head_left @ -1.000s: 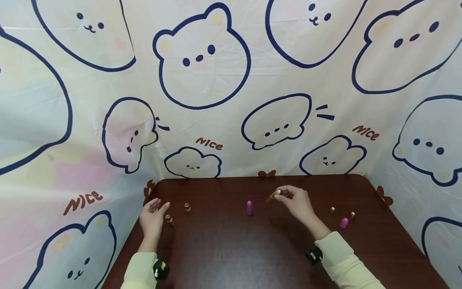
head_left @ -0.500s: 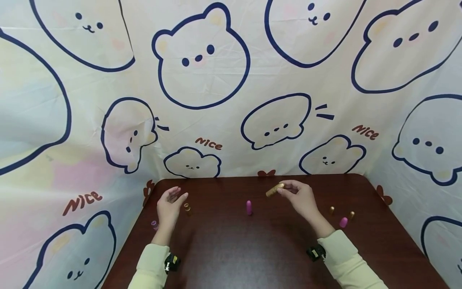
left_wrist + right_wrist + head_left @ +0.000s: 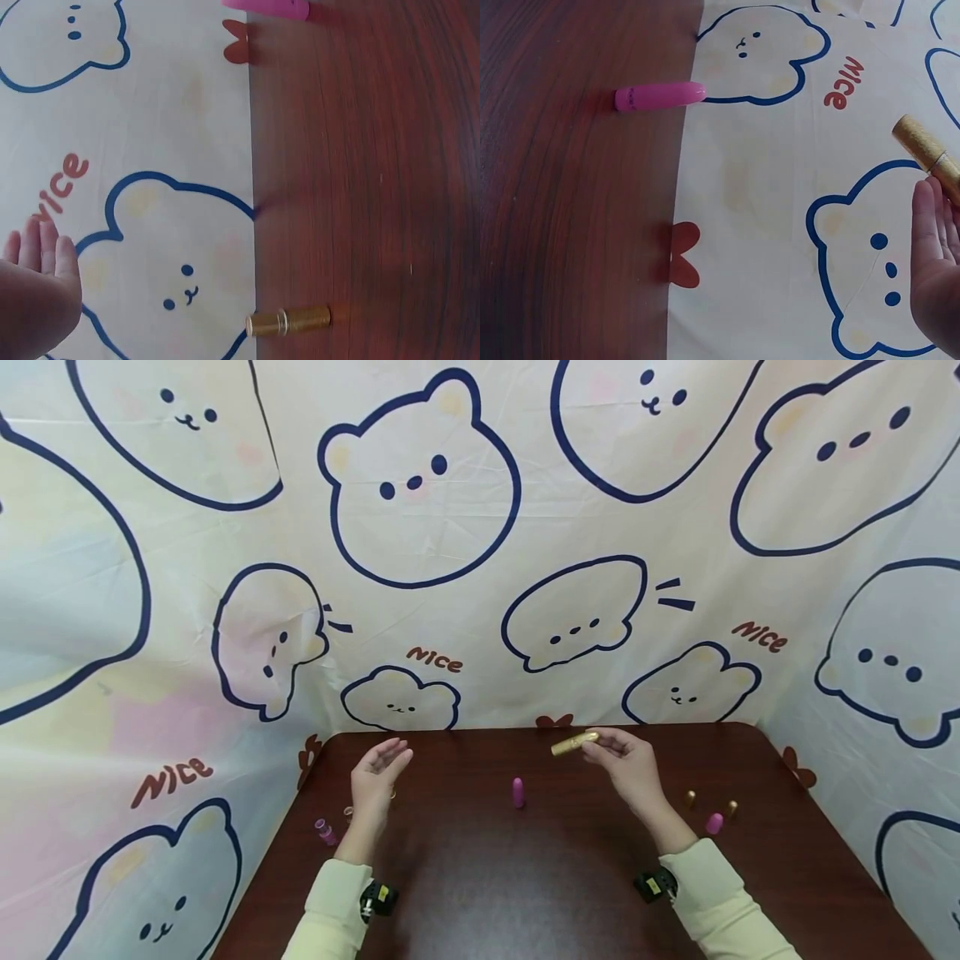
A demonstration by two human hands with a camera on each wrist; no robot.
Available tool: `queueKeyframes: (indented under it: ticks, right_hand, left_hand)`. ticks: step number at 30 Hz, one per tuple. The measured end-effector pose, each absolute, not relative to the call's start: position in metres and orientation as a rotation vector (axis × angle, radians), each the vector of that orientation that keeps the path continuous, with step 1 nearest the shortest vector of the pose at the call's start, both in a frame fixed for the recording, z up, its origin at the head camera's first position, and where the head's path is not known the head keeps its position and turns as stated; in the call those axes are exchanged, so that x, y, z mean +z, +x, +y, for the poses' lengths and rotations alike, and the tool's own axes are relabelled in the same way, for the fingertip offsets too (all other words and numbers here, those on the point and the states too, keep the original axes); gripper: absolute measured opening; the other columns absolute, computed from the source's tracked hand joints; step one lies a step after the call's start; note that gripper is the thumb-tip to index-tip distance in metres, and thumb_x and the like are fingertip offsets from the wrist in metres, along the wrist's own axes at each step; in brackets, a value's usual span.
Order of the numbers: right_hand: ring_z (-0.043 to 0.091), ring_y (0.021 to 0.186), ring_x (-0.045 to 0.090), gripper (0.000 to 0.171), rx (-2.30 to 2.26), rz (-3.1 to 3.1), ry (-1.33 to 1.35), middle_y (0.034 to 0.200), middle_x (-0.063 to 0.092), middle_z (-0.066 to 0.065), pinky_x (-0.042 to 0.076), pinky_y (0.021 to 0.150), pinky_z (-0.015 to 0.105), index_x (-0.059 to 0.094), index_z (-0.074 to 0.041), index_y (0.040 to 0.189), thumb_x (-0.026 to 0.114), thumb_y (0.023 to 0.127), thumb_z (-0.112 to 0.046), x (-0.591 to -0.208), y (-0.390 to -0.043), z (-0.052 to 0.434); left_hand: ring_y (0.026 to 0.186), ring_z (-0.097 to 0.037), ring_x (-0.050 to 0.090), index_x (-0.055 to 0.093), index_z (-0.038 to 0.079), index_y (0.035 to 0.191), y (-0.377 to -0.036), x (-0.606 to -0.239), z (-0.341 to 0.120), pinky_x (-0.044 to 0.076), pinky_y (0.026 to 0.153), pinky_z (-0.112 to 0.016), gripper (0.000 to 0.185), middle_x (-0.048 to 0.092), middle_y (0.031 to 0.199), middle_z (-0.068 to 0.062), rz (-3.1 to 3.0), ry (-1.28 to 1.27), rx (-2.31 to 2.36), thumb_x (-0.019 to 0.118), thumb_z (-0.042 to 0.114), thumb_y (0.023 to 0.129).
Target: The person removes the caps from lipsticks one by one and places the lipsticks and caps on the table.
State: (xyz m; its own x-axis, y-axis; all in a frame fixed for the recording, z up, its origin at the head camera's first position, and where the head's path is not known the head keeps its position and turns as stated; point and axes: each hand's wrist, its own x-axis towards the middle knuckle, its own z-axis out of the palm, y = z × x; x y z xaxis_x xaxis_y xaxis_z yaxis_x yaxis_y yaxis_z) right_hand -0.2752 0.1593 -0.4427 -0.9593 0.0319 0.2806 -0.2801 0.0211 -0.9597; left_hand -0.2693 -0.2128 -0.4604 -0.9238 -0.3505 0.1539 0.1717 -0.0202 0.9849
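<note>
My right hand pinches a gold lipstick tube between thumb and fingers. It holds the tube above the table's far side, tilted and pointing left; the right wrist view shows the gold tube at the fingertips. My left hand hovers in the air with loosely bent fingers and nothing in it. An upright pink lipstick tube stands between the hands. Behind the left hand, two gold lipstick bases are mostly hidden in the head view; one gold base shows fully in the left wrist view.
A purple lipstick base stands near the table's left edge. On the right are two small gold caps and a pink cap. A printed cloth hangs behind and beside the brown table.
My left hand has moved right and away from me, uncovering the purple base and covering the gold ones. My right hand has lifted the gold tube slightly and turned it flatter.
</note>
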Motion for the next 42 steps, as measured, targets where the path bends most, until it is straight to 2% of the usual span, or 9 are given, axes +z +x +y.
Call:
queueKeyframes:
  ticks: [10,15,19,22,26,34,42]
  right_hand:
    - [0.021,0.087,0.07,0.037,2.141,-1.963,0.236,0.1,0.068,0.012,0.054,0.08,0.039,0.061,0.011,0.116,0.071,0.089,-0.012,-0.435,-0.273,0.153]
    - [0.02,0.089,0.07,0.037,2.204,-1.908,0.214,0.102,0.069,0.008,0.054,0.08,0.037,0.06,0.011,0.118,0.07,0.09,-0.012,-0.43,-0.271,0.149]
    - [0.018,0.089,0.07,0.038,2.274,-1.86,0.206,0.1,0.069,0.006,0.054,0.082,0.037,0.059,0.011,0.118,0.07,0.09,-0.012,-0.426,-0.27,0.144]
    - [0.02,0.091,0.069,0.037,2.327,-1.817,0.213,0.1,0.069,0.006,0.053,0.084,0.038,0.059,0.009,0.117,0.07,0.09,-0.013,-0.426,-0.27,0.14]
    - [0.02,0.092,0.069,0.034,2.365,-1.771,0.208,0.101,0.069,0.005,0.053,0.084,0.036,0.06,0.006,0.115,0.07,0.089,-0.014,-0.427,-0.269,0.136]
    - [0.017,0.091,0.069,0.02,2.445,-1.648,0.272,0.103,0.07,0.005,0.053,0.084,0.035,0.065,-0.002,0.108,0.069,0.09,-0.01,-0.426,-0.267,0.126]
    - [0.018,0.09,0.069,0.014,2.488,-1.595,0.276,0.102,0.07,0.006,0.053,0.084,0.034,0.067,-0.006,0.105,0.068,0.091,-0.008,-0.421,-0.265,0.121]
  left_hand:
    - [0.103,-0.012,0.064,0.058,-0.009,0.122,-0.273,-0.46,-0.189,0.048,0.091,-0.022,0.041,0.069,0.112,-0.009,-1.733,0.055,-2.198,0.071,0.01,0.089]
    - [0.107,-0.02,0.064,0.055,-0.01,0.124,-0.273,-0.453,-0.173,0.048,0.094,-0.03,0.037,0.068,0.112,-0.01,-1.599,-0.073,-2.345,0.067,0.005,0.092]
    - [0.112,-0.025,0.061,0.057,-0.006,0.123,-0.271,-0.448,-0.16,0.042,0.101,-0.04,0.031,0.067,0.114,-0.01,-1.488,-0.146,-2.494,0.063,0.004,0.094]
    - [0.113,-0.027,0.059,0.054,-0.008,0.125,-0.27,-0.447,-0.151,0.038,0.104,-0.043,0.031,0.065,0.115,-0.012,-1.388,-0.201,-2.601,0.058,0.003,0.096]
    - [0.113,-0.027,0.059,0.048,-0.013,0.129,-0.269,-0.446,-0.139,0.038,0.105,-0.042,0.034,0.064,0.117,-0.015,-1.303,-0.275,-2.687,0.052,0.001,0.098]
    - [0.115,-0.029,0.058,0.057,-0.005,0.121,-0.269,-0.444,-0.117,0.038,0.105,-0.041,0.025,0.064,0.116,-0.014,-1.235,-0.422,-2.745,0.052,0.004,0.098]
    - [0.117,-0.032,0.056,0.057,-0.005,0.12,-0.269,-0.44,-0.097,0.038,0.105,-0.041,0.024,0.064,0.115,-0.014,-1.212,-0.452,-2.772,0.051,0.001,0.097]
